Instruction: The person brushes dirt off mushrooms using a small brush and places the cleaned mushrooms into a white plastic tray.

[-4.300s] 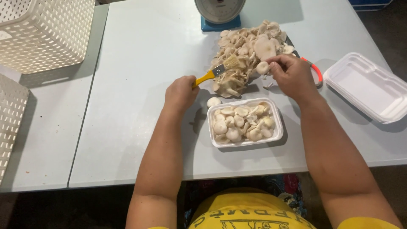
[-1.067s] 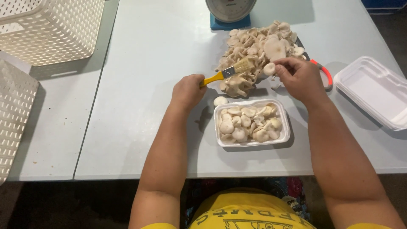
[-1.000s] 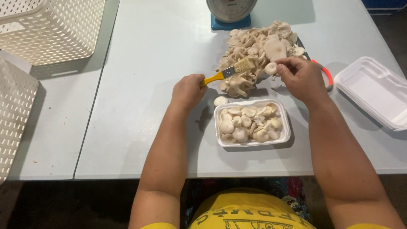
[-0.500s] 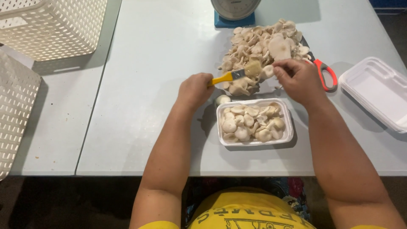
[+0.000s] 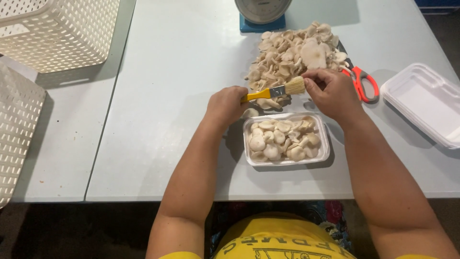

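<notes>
Left hand (image 5: pixel 226 103) fisted round a yellow-handled brush (image 5: pixel 278 90), bristles meeting the right hand (image 5: pixel 330 91), fingers curled, perhaps pinching a mushroom; mushroom pile (image 5: pixel 294 52) just beyond; filled foam tray (image 5: pixel 286 139) near; red scissors (image 5: pixel 359 81) right

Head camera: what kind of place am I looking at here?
Probably a small produce-packing station: a pile of mushrooms on a pale table, a foam tray filled with them, a weighing scale behind, and the left hand holding a brush.
</notes>
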